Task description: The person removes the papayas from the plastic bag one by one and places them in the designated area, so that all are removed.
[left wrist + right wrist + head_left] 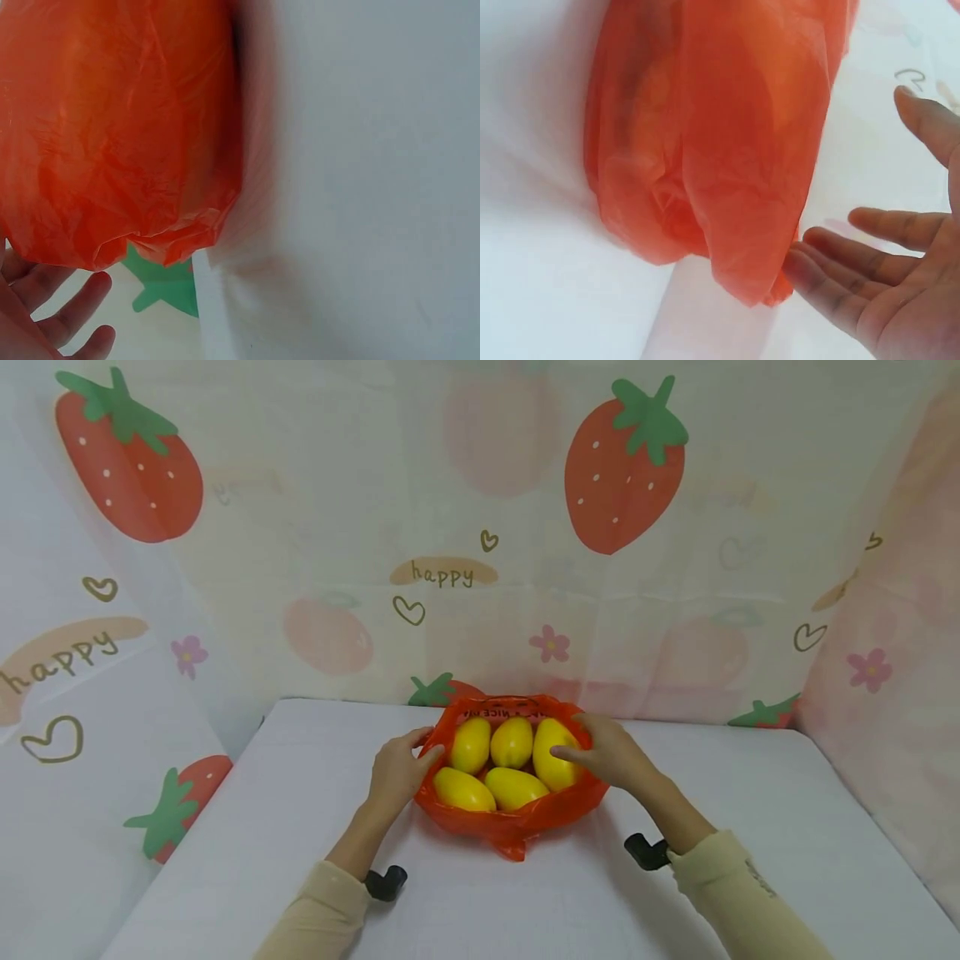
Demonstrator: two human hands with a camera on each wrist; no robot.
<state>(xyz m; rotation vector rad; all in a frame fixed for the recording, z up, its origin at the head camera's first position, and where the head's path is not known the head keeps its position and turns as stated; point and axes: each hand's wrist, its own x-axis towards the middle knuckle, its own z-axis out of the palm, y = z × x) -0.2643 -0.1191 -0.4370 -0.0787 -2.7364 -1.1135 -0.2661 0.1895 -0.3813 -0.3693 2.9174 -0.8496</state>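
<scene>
A red plastic bag (517, 823) sits on the white table with its mouth spread wide. Inside lie several smooth yellow mangoes (512, 743). My left hand (396, 768) is at the bag's left rim, thumb toward the opening; in the left wrist view its fingers (79, 309) are loosely spread beside the bag's crumpled edge. At the right rim is my right hand (611, 750), its thumb over the rightmost mango in the head view. The right wrist view shows its fingers (832, 289) extended, the tips right at the bag's edge, and the thumb held apart.
A white cloth covers the table (315, 793). Behind it hangs a curtain (360, 510) printed with strawberries, hearts and the word "happy", with similar fabric on both sides. Black wrist-worn devices (387, 883) sit below each hand near the beige sleeves.
</scene>
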